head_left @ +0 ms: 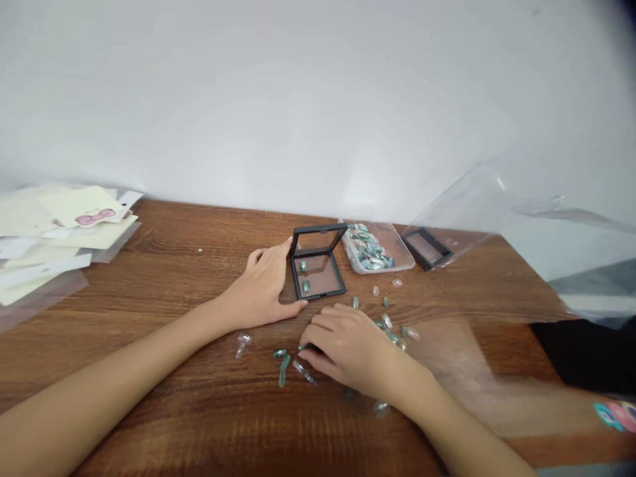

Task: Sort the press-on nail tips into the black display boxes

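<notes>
My left hand (265, 288) is at the left side of an opened black-framed display case (342, 281), gripping it with the thumb at the near corner and fingers at the far corner. Two green press-on nails (306, 286) lie on the case's clear film, one behind the other. My right hand (348, 344) hovers or rests just in front of the case, fingers curled together. A bit of teal shows at its fingertips, apparently a press-on nail, mostly hidden. Loose green nails (284, 369) and clear ones (304, 372) lie scattered around this hand.
A clear plastic box (405, 262) full of green nails stands behind on the right. Beside it, a black frame (428, 246) lies near a large clear plastic bag (467, 192). Cards and sleeves (94, 232) are piled at left. A white wall (298, 119) bounds the wooden table (199, 232).
</notes>
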`<state>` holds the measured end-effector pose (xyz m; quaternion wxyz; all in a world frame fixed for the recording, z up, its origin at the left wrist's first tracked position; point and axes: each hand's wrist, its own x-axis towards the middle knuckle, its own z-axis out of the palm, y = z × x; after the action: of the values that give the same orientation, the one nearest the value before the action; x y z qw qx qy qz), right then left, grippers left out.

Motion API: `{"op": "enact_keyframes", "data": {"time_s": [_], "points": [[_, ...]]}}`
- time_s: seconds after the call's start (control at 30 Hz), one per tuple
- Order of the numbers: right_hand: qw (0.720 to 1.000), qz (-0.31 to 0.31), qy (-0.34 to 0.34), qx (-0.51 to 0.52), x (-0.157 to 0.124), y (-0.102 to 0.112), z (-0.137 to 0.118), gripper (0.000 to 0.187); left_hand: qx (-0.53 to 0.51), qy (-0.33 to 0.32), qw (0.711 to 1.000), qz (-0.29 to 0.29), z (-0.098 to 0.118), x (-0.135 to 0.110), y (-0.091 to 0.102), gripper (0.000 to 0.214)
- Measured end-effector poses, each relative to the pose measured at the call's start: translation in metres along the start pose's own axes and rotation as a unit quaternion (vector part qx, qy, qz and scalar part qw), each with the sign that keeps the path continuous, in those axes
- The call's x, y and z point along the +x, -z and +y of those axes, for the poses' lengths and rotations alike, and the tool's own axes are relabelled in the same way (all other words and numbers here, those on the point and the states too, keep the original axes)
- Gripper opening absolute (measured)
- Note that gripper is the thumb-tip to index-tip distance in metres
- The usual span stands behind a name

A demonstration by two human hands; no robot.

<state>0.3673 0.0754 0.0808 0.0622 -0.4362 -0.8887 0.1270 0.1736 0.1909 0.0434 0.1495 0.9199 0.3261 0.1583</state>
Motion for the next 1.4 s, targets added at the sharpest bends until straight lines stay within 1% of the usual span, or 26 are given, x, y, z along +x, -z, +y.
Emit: {"op": "enact_keyframes", "data": {"time_s": [0.07, 0.13, 0.2, 0.27, 0.3, 0.33, 0.43, 0.5, 0.67, 0.87, 1.03, 1.23, 1.4], "points": [[0.999, 0.024, -0.015, -0.025, 0.001, -0.002, 0.001, 0.018, -0.001, 0.002, 1.000, 0.001, 0.000, 0.000, 0.001, 0.110], [0.998, 0.044, -0.035, -0.030, 0.000, -0.001, 0.001, 0.022, -0.002, 0.003, 1.000, 0.000, 0.001, 0.001, 0.001, 0.111], [0.997, 0.050, -0.059, -0.006, -0.001, 0.003, 0.002, 0.022, 0.000, 0.001, 1.000, -0.002, 0.000, 0.001, 0.001, 0.111], [0.996, 0.041, -0.071, 0.041, -0.004, 0.009, 0.005, 0.015, 0.001, -0.001, 1.000, -0.005, 0.000, 0.001, 0.001, 0.112], [0.995, 0.032, -0.069, 0.065, -0.006, 0.013, 0.006, 0.011, 0.001, -0.001, 1.000, -0.005, 0.000, 0.001, 0.001, 0.112], [0.994, 0.022, -0.064, 0.087, -0.008, 0.017, 0.008, 0.012, 0.001, -0.002, 1.000, -0.004, 0.000, 0.001, 0.001, 0.113], [0.991, -0.001, -0.045, 0.123, -0.013, 0.023, 0.015, 0.025, -0.001, -0.003, 1.000, 0.002, 0.000, 0.001, 0.001, 0.113], [0.991, -0.007, -0.039, 0.127, -0.015, 0.024, 0.018, 0.027, -0.007, -0.003, 1.000, 0.004, 0.000, 0.001, 0.001, 0.112], [0.993, -0.027, -0.023, 0.112, -0.013, 0.017, 0.021, 0.022, -0.013, -0.003, 1.000, 0.010, 0.000, 0.001, 0.000, 0.111], [0.996, -0.010, -0.026, 0.090, -0.008, 0.015, 0.015, 0.015, -0.016, -0.001, 1.000, 0.004, 0.000, 0.001, 0.001, 0.111], [0.996, -0.002, -0.014, 0.091, -0.008, 0.011, 0.013, 0.022, -0.023, 0.002, 1.000, 0.007, 0.001, 0.001, 0.001, 0.110], [0.996, -0.008, -0.002, 0.093, -0.004, 0.006, 0.015, 0.016, -0.019, -0.001, 1.000, 0.008, 0.000, 0.001, 0.001, 0.111], [0.993, 0.025, 0.007, 0.114, -0.002, 0.006, 0.015, 0.012, -0.020, -0.010, 1.000, 0.005, -0.001, 0.000, 0.000, 0.111]]}}
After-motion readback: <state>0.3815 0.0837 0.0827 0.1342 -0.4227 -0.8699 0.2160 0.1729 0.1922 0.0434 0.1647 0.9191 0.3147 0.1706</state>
